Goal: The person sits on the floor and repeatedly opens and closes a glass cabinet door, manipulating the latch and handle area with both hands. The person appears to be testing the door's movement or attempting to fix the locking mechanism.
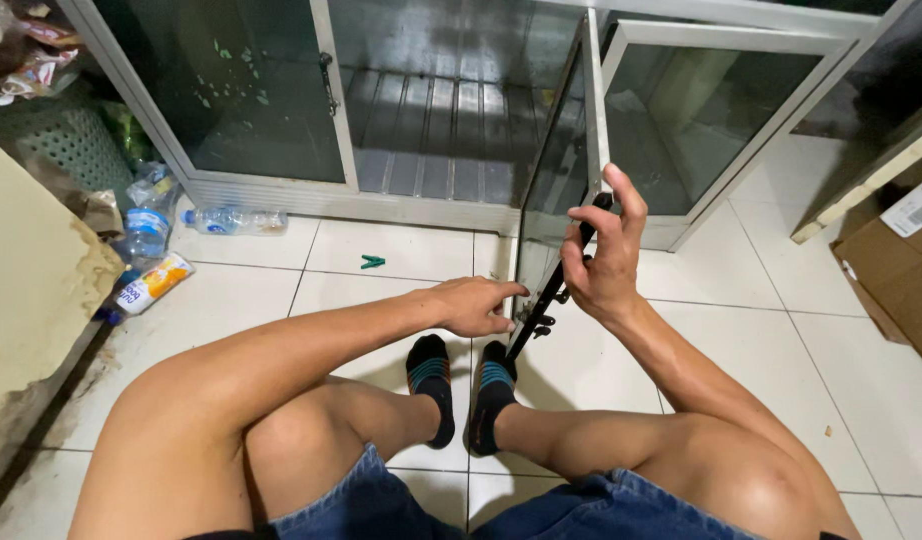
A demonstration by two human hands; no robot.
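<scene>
The work in hand looks like driving or loosening a fastener at the bottom corner of the open glass door point(566, 170) of a low cabinet point(431, 195). To do it well, I judge the tool must stay in line with the fastener, its tip seated squarely before any turn, with steady push along the shaft so it does not slip toward the glass. The door should be kept from swinging, since any swing would tilt the tip out of its seat.

The right hand point(603, 255) is partly closed around the upper end of a long black screwdriver point(556, 290). The fingers curl over the handle and the thumb presses its side; the grip is narrow, not a full fist. The shaft runs down and to the left from this hand toward the door's lower corner.

The left hand point(473, 305) lies below and to the left of the right one. It is loosely open, fingers stretched toward the door's bottom edge, fingertips at or touching the frame just beside the tool's tip. It holds nothing that I can see; whether it pinches a small screw cannot be told.

Just below the left hand are two feet in dark socks point(461, 385) on the white tile floor point(761, 330). Well to its left lie plastic bottles point(226, 220) and a small green clip point(373, 262).
</scene>
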